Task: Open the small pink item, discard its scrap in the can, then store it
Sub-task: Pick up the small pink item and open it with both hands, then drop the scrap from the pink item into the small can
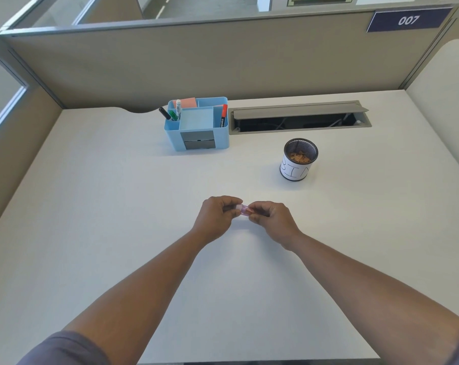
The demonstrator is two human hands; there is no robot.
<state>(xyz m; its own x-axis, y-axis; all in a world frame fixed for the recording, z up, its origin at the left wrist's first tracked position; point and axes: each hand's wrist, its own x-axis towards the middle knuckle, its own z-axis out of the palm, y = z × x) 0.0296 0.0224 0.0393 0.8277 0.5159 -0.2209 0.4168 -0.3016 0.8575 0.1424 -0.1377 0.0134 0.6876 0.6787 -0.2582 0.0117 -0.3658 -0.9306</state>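
A small pink item (243,209) is held just above the white desk (117,193), pinched at both ends. My left hand (216,217) grips its left end and my right hand (271,219) grips its right end; the fingers hide most of it, so I cannot tell if it is open. A black mesh can (299,160) with a white paper label stands to the back right and holds brownish scraps. A light blue desk organiser (196,125) stands at the back centre.
The organiser holds markers, a red pen (223,115) and note pads, with a small grey drawer in front. An open grey cable hatch (299,117) lies in the desk behind the can. Beige partition walls enclose the desk on three sides.
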